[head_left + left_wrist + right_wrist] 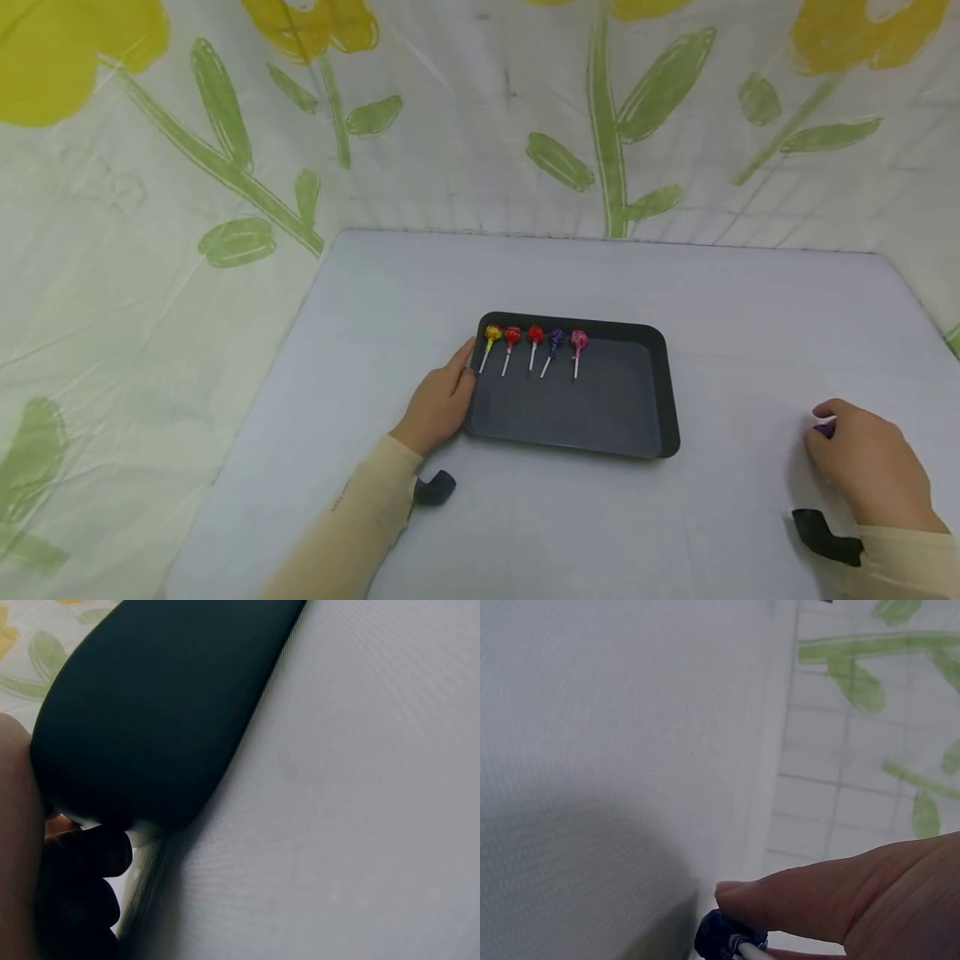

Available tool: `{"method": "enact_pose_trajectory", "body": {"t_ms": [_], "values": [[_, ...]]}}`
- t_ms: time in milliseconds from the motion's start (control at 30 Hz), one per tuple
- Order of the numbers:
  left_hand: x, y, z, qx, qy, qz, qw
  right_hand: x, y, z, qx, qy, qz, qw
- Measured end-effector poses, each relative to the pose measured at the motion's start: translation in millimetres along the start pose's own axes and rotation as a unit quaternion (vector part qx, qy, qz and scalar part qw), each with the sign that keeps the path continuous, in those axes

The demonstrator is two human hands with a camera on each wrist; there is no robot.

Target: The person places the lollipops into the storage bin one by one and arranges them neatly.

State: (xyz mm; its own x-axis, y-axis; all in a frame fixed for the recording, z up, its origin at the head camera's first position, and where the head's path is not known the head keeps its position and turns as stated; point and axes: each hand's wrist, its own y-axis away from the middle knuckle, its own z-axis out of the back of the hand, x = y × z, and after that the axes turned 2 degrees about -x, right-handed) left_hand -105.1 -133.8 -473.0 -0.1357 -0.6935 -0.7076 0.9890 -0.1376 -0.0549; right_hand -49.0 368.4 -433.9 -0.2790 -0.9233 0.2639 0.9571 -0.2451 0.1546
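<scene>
A dark rectangular baking tray lies on the table with several wrapped lollipops in a row along its far left part, sticks toward me. From left to right they are yellow, two red, purple and pink. My left hand grips the tray's left edge. In the left wrist view, the tray's dark outer wall fills the upper left, with curled fingers beside it. Well right of the tray, my right hand pinches a dark purple lollipop by its wrapped head; its white stick shows in the right wrist view.
The white table stretches around the tray on all sides. A pale curtain with painted yellow flowers and green leaves hangs behind and to the left. Black wrist mounts stick out from both sleeves.
</scene>
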Motion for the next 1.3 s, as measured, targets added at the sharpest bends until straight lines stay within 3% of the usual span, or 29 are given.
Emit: {"method": "enact_pose_trajectory", "body": {"t_ms": [400,733,1167,1300], "values": [[-1.0,0.2,-0.3,0.008,-0.003,0.007,0.9999,6.7,-6.8,4.5,-0.005,0.004,0.012,0.9999],[-2.2,0.5,0.4,0.011,0.002,0.012,0.9999,14.9,-8.1,-6.3,-0.059,-0.045,0.078,0.9942],[-1.9,1.2,0.5,0.017,0.005,0.015,0.9997,25.4,-12.4,-2.5,-0.041,-0.053,0.069,0.9954],[-2.5,1.2,0.5,0.016,0.004,0.017,0.9997,29.1,-14.7,-3.4,-0.042,-0.058,0.085,0.9938]]}}
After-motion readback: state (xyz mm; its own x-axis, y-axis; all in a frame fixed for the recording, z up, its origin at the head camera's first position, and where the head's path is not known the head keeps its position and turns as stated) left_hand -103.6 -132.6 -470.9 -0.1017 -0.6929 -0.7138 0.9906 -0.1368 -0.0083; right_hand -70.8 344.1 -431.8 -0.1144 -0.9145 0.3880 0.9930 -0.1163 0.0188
